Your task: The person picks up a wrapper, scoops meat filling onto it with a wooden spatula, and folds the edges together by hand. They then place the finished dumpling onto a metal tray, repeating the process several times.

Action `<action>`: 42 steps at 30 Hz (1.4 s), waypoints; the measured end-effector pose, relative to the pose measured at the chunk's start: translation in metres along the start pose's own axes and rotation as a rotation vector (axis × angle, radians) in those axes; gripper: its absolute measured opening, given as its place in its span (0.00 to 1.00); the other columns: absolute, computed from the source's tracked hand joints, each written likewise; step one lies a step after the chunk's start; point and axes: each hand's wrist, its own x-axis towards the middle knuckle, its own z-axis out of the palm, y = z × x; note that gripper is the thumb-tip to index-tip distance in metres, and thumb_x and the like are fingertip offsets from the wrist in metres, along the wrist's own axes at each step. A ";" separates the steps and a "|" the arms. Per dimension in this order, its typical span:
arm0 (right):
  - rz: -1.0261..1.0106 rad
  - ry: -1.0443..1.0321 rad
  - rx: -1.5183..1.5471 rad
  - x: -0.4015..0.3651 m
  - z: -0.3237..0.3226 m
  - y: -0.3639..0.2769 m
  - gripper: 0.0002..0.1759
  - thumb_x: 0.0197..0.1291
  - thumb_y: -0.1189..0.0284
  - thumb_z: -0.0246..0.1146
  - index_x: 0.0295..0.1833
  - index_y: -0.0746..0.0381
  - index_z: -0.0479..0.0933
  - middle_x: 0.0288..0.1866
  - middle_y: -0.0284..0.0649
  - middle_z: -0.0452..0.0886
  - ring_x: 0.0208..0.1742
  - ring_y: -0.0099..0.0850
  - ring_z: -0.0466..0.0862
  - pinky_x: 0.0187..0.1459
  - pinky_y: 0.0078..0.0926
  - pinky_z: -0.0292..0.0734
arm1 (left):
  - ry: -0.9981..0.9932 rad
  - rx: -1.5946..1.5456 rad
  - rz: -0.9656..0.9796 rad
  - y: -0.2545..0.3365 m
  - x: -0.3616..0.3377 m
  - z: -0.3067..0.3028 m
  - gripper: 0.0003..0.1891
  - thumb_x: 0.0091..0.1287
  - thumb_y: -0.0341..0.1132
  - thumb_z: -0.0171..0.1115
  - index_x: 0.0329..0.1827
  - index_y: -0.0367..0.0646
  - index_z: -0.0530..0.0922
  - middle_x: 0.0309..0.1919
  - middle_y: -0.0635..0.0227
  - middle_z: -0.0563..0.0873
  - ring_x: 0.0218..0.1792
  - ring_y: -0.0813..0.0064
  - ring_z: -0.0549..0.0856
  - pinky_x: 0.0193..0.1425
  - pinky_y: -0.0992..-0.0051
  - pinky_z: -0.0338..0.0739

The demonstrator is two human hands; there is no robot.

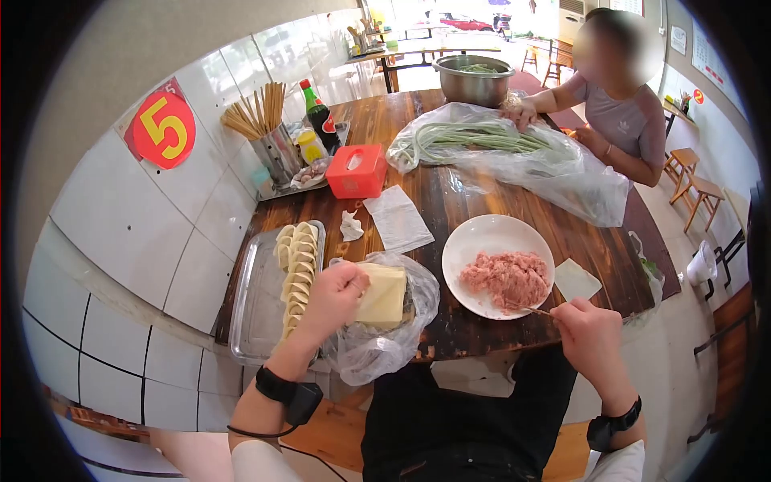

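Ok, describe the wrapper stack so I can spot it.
On the wooden table, find the white plate of minced meat. Just left of it, under the left hand, sits a pale yellow square stack in a clear bag; the dumplings beside it are folded, on a tray.

A small eatery; red number sign on the wall beyond the left fingers. Farther off, a chopstick holder; more tables.

Across my table, a red tissue box sits beside a chopstick canister. Farther off are a steel pot and long green stalks.
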 end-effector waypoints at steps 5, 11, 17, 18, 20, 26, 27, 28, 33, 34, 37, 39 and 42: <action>-0.002 -0.006 -0.004 0.001 -0.001 0.001 0.03 0.56 0.75 0.68 0.36 0.57 0.83 0.31 0.38 0.82 0.30 0.43 0.84 0.30 0.37 0.77 | 0.109 0.063 0.052 0.004 0.009 -0.007 0.10 0.68 0.34 0.64 0.35 0.35 0.82 0.30 0.60 0.82 0.33 0.62 0.83 0.40 0.68 0.76; -0.048 0.016 -0.009 0.001 0.001 0.000 0.03 0.57 0.75 0.66 0.37 0.56 0.84 0.30 0.37 0.80 0.27 0.42 0.83 0.28 0.38 0.75 | 0.105 0.178 0.146 0.013 0.006 -0.006 0.09 0.67 0.33 0.63 0.34 0.35 0.81 0.31 0.57 0.82 0.34 0.54 0.82 0.39 0.64 0.76; -0.009 0.013 0.034 0.003 -0.001 -0.006 0.03 0.57 0.77 0.66 0.37 0.58 0.82 0.33 0.42 0.81 0.32 0.46 0.84 0.32 0.38 0.77 | 0.163 0.269 0.203 0.008 0.005 0.000 0.09 0.68 0.36 0.61 0.34 0.39 0.81 0.34 0.58 0.83 0.39 0.56 0.84 0.44 0.61 0.77; -0.047 -0.003 0.051 0.002 0.000 -0.007 0.03 0.57 0.77 0.66 0.37 0.58 0.82 0.33 0.42 0.81 0.32 0.46 0.84 0.32 0.38 0.77 | 0.124 0.328 0.215 0.006 0.004 0.003 0.09 0.68 0.34 0.61 0.35 0.37 0.81 0.34 0.58 0.83 0.39 0.58 0.84 0.44 0.63 0.77; 0.014 0.003 0.068 0.001 0.002 -0.005 0.03 0.57 0.77 0.66 0.38 0.59 0.81 0.33 0.42 0.81 0.32 0.46 0.84 0.32 0.39 0.76 | 0.185 0.276 0.168 0.009 0.008 -0.002 0.08 0.68 0.35 0.61 0.35 0.38 0.81 0.34 0.59 0.83 0.39 0.57 0.84 0.44 0.62 0.77; -0.037 0.000 0.040 0.000 -0.004 -0.005 0.03 0.58 0.77 0.65 0.38 0.60 0.81 0.33 0.43 0.81 0.33 0.47 0.84 0.33 0.39 0.76 | 0.168 0.385 0.196 0.012 -0.001 -0.001 0.10 0.69 0.39 0.59 0.33 0.44 0.83 0.35 0.59 0.85 0.40 0.53 0.85 0.44 0.57 0.78; -0.023 -0.010 0.056 0.001 -0.004 -0.006 0.02 0.58 0.77 0.65 0.38 0.60 0.81 0.33 0.43 0.81 0.33 0.47 0.84 0.33 0.39 0.76 | 0.109 0.436 0.222 0.014 -0.005 0.001 0.11 0.69 0.39 0.59 0.33 0.43 0.83 0.34 0.58 0.85 0.39 0.52 0.85 0.43 0.57 0.78; -0.023 -0.010 0.056 0.001 -0.003 -0.005 0.02 0.58 0.77 0.65 0.38 0.60 0.81 0.33 0.43 0.81 0.33 0.47 0.84 0.33 0.39 0.76 | 0.109 0.436 0.222 0.016 -0.004 -0.004 0.11 0.69 0.39 0.59 0.33 0.43 0.83 0.34 0.58 0.85 0.39 0.52 0.85 0.43 0.57 0.78; -0.030 0.006 -0.032 -0.003 -0.004 -0.004 0.04 0.56 0.76 0.66 0.38 0.59 0.83 0.34 0.42 0.83 0.34 0.47 0.84 0.35 0.41 0.77 | 0.294 0.212 0.141 -0.002 0.008 -0.024 0.12 0.70 0.38 0.60 0.35 0.38 0.82 0.32 0.57 0.84 0.34 0.57 0.85 0.39 0.62 0.76; -0.047 0.031 -0.054 -0.004 -0.001 0.001 0.01 0.59 0.71 0.67 0.36 0.56 0.82 0.33 0.39 0.83 0.33 0.44 0.85 0.33 0.40 0.78 | 0.293 0.126 0.038 0.001 0.011 -0.027 0.11 0.71 0.37 0.60 0.36 0.37 0.82 0.31 0.59 0.85 0.32 0.62 0.84 0.38 0.65 0.76; -0.018 0.044 -0.036 -0.009 -0.003 0.002 0.01 0.59 0.72 0.67 0.36 0.55 0.82 0.33 0.38 0.83 0.32 0.44 0.85 0.33 0.40 0.77 | 0.250 -0.019 -0.134 0.011 0.013 -0.033 0.11 0.74 0.35 0.58 0.39 0.37 0.83 0.31 0.66 0.85 0.32 0.74 0.81 0.38 0.70 0.75; -0.027 0.042 -0.038 -0.011 -0.005 0.003 0.02 0.58 0.72 0.67 0.37 0.55 0.83 0.33 0.38 0.83 0.32 0.44 0.85 0.33 0.40 0.77 | 0.277 -0.149 -0.117 0.003 0.015 -0.026 0.10 0.75 0.35 0.58 0.41 0.37 0.83 0.31 0.71 0.83 0.33 0.79 0.79 0.39 0.74 0.74; -0.027 0.068 -0.014 -0.013 -0.007 0.002 0.01 0.58 0.72 0.67 0.35 0.55 0.82 0.31 0.37 0.82 0.31 0.44 0.85 0.31 0.40 0.77 | 0.270 -0.418 -0.153 -0.016 0.022 -0.032 0.12 0.77 0.37 0.56 0.51 0.38 0.81 0.43 0.66 0.85 0.45 0.77 0.83 0.52 0.74 0.77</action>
